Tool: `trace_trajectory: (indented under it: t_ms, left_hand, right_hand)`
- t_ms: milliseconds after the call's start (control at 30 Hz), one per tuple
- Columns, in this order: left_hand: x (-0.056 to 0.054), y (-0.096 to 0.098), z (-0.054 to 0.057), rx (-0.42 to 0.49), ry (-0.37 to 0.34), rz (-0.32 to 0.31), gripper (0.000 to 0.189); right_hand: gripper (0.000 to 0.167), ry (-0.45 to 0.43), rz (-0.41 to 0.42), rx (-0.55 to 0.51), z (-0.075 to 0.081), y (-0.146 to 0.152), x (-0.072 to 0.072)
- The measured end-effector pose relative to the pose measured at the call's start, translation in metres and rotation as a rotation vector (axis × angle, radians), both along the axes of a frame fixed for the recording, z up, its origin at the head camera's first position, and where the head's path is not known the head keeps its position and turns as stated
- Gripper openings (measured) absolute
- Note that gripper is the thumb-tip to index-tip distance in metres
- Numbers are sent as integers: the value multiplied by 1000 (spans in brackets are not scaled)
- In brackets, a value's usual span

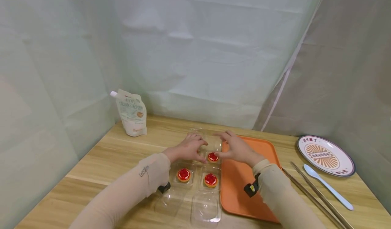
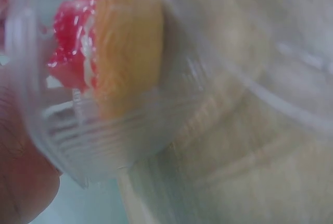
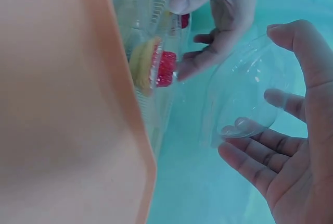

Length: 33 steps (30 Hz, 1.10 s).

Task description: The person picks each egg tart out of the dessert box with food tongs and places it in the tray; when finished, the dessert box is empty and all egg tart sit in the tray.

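My right hand (image 1: 236, 148) is at the far end of a row of clear plastic boxes. In the right wrist view its thumb and fingers hold the clear lid (image 3: 244, 94) of the far box by its edges, raised upright. My left hand (image 1: 187, 147) is on the other side, fingers spread and loosely bent, thumb and fingertips right at the box rim. That box holds a red-topped tart (image 1: 213, 157), seen up close through the plastic box wall (image 2: 78, 146) in the left wrist view. Two similar tarts, one left (image 1: 184, 175) and one right (image 1: 210, 180), sit in nearer boxes.
Clear open lids (image 1: 206, 207) lie toward me. An orange tray (image 1: 238, 188) borders the boxes on the right. Beyond it are metal tongs (image 1: 314, 195), a pale blue spoon (image 1: 330, 188) and a patterned plate (image 1: 345, 159). A spouted pouch (image 1: 132, 113) stands back left.
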<state>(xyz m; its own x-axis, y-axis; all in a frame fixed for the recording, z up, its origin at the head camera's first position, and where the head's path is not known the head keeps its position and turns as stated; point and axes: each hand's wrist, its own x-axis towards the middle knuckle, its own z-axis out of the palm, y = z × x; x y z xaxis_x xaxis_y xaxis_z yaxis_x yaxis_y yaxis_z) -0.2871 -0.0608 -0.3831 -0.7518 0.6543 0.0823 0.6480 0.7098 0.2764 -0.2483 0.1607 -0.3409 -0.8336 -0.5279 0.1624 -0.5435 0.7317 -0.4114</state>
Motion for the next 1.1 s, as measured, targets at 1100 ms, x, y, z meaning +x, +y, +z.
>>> trace_trajectory:
  t_ms: [1100]
  left_hand:
    - [2,1,-3,35,-28,18,69]
  right_hand:
    - [63,90,-55,-224,2,25,-19]
